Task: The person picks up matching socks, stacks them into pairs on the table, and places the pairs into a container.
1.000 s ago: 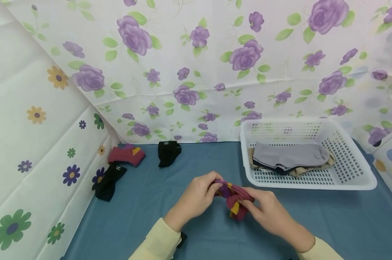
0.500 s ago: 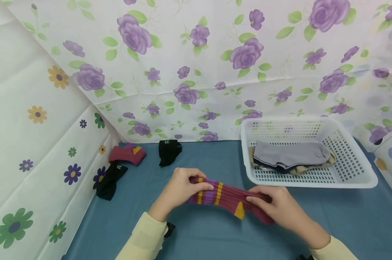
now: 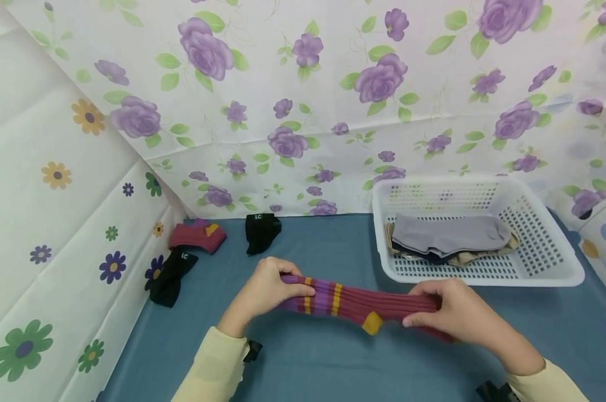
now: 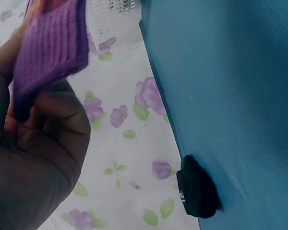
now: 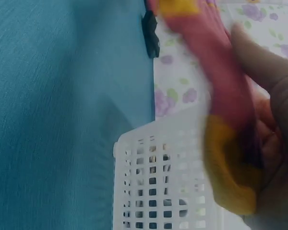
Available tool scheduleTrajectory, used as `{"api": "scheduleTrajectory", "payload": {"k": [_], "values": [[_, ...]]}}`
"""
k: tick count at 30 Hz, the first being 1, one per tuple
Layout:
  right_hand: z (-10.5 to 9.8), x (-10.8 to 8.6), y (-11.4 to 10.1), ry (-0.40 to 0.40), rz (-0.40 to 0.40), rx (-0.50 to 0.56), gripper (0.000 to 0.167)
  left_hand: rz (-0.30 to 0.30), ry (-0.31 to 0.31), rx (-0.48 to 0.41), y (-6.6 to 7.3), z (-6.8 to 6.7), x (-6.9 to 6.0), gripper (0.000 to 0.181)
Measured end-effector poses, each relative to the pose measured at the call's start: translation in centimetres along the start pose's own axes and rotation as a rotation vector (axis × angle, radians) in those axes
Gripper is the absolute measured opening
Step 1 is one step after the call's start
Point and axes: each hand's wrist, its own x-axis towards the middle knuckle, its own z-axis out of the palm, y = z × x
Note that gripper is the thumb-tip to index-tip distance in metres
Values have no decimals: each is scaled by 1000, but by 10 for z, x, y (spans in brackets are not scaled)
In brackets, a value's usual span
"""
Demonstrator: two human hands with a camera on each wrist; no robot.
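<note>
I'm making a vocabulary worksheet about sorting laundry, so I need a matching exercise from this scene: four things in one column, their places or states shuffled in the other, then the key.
Column 1
1) striped maroon sock
2) gray sock
3) perforated white basket
4) purple-flowered sheet

Column 2
A) behind the blue cloth
B) held between the left hand and right hand
C) standing at the right, with clothing inside
D) lying topmost in a container

Pairs: 1-B, 2-D, 3-C, 4-A
</note>
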Motion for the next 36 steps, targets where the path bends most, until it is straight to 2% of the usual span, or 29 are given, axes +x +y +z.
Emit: {"api": "scheduleTrajectory", "payload": {"k": [3,6,9,11,14,19,23,26,30,31,36], "values": [[-1,-2,6,-40,-1,-5,20,6,3,14,-2,1,-1,14],[-1,-4,14,-18,13,3,14,16,12,-5,-6,1,-2,2],[-2,-8,21,21,53,48,12,10,45,-65,-11,4,-5,15],[-3,-11,25,22,74,122,14,2,82,-119,-16,7,-7,19],[-2,-15,29,39,100,185,17,-6,164,-226,-24,11,-9,13],[6,-17,32,156,105,144,20,-8,310,-371,-34,17,-12,9],[17,-17,33,231,87,152,25,-20,368,-410,-38,21,-16,11],[23,-18,34,295,86,186,22,-42,374,-436,-40,22,-20,13],[29,-19,34,388,70,215,16,-99,336,-459,-43,25,-23,13],[30,-20,33,401,72,224,16,-122,319,-462,-41,24,-25,13],[36,-19,34,406,107,275,18,-203,249,-425,-49,29,-27,14]]}}
